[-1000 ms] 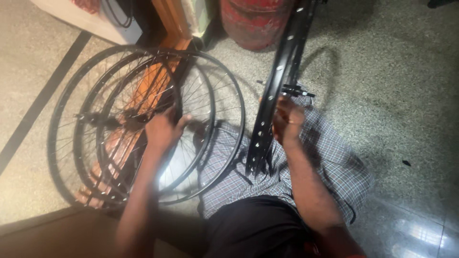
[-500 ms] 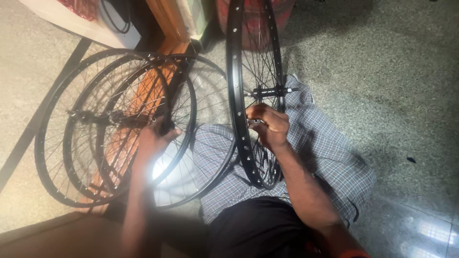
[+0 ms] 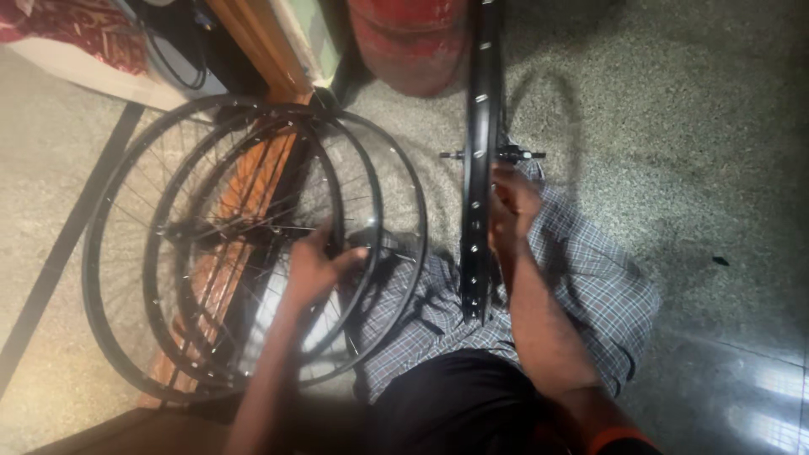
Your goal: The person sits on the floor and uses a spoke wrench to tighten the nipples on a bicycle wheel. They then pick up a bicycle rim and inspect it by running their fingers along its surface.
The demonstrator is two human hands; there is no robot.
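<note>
**Two hands, four wheels on a speckled floor**

At my far left the pale speckled stone floor [image 3: 50, 168] runs open past a dark inlaid strip [image 3: 63, 244], with free room out to the frame's edge. Next come three black spoked bicycle wheels [image 3: 253, 244], overlapped and leaning against an orange wooden door frame [image 3: 253, 50]; their rims crowd the space between the strip and my lap. My left hand [image 3: 316, 270] rests on the nearest of these rims, fingers loosely curled over rim and spokes, thumb spread outward; I cannot tell whether it truly clamps.

In the middle lies a blue checked cloth [image 3: 581, 278] across my lap and the floor. On it stands a fourth black bicycle wheel [image 3: 480, 168], upright and edge-on, its axle sticking out both sides. My right hand [image 3: 512, 206] is closed around spokes just below the hub, beside the rim.

Behind the wheel sits a red round container [image 3: 409, 42]. To the right, the darker speckled floor is open.
</note>
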